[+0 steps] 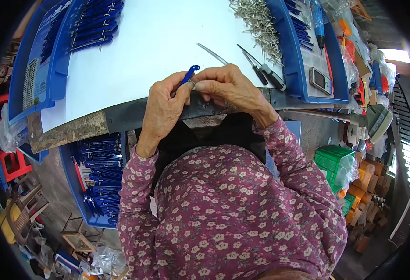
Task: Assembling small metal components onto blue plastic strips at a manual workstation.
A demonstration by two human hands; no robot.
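My left hand (160, 112) pinches a narrow blue handle-like piece (192, 71) with holes in its rounded end, held just above the table's near edge. Thumb and fingers of my right hand (230, 88) close on a thin metal pin (192, 82) that touches or nearly touches the blue piece; the fingers hide most of it. Beyond the right hand lie a thin curved metal strip (212, 52) and two slim tools with dark handles, one a grey-and-black handle (272, 76). A heap of small metal pins (258, 23) spreads farther off at the right.
Bundled blue pieces (99, 23) lie at the far left of the white tabletop (135, 51). Blue trays (57, 77) flank it; the right one holds a mobile phone (320, 80). Below the table at left, a blue bin (90, 219) holds many blue pieces. A green crate (332, 163) stands right.
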